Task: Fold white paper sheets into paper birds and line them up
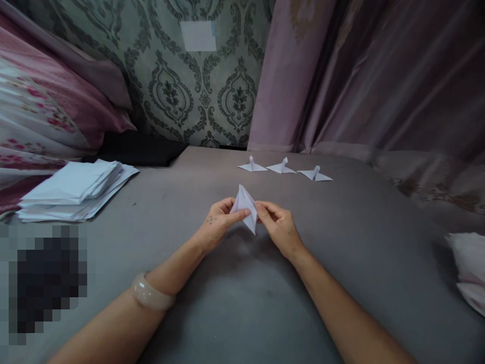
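Observation:
Between my hands, above the grey surface (242, 303), is a folded piece of white paper (245, 202) with pointed ends at top and bottom. My left hand (220, 217) grips it from the left, thumb lying across its front and fingers behind. At its right edge, my right hand (278, 222) pinches the paper between thumb and bent fingers. Farther back stand three folded paper birds in a row: a left one (251, 166), a middle one (282, 167) and a right one (316, 174).
A stack of white paper (71, 189) lies at the left, by a black flat item (140, 147). Pink curtains (284, 76) hang at the back and right. Some white cloth-like material (470, 260) sits at the right edge. A pixelated dark patch covers the lower left.

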A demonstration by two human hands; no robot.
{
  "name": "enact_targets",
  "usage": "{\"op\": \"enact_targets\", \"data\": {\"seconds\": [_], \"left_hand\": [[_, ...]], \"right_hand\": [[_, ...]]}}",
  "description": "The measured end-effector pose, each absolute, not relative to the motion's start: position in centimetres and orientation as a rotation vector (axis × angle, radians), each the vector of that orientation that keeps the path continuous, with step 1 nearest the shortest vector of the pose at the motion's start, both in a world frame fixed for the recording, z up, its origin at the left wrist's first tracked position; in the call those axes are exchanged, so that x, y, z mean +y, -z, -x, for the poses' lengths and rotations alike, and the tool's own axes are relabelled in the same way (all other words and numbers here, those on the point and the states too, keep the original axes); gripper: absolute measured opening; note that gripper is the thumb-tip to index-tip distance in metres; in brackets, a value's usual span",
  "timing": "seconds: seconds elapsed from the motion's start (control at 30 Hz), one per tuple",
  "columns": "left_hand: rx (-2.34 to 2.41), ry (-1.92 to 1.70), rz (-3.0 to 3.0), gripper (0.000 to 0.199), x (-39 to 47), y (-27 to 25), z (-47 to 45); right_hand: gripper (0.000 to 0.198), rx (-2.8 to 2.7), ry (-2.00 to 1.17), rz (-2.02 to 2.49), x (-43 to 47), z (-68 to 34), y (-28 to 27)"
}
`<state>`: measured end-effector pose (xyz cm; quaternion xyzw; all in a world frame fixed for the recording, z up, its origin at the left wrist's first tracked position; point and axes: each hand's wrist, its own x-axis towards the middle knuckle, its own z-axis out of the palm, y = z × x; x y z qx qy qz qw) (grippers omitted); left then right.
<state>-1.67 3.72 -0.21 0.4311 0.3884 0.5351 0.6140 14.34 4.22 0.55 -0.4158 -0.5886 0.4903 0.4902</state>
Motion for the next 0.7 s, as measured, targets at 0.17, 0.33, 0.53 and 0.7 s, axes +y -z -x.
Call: {"op": "enact_targets", "data": {"seconds": [0.17,0.33,0.53,0.7], "left_hand": [[0.922,-1.257,-1.025,0.026,3.8,0.4,1.6],[0.858,-1.249,-1.005,0.028,3.8,0.3,1.7],[0.665,-1.204,-0.917,0.030,3.6,-0.2,2.0],[0.652,-1.175,-0.891,0.028,3.6,-0.2,1.9]], "right_hand": [[0.036,-1.456,-1.150,1.035,4.0,-14.0,-0.2],[0.030,-1.318,-1.285,1.023,4.2,-13.9,-0.1],[0.035,-1.105,-1.641,0.903,4.6,-14.8,-0.1],[0.033,-1.067,-1.823,0.871,4.8,-15.4,0.1]]}}
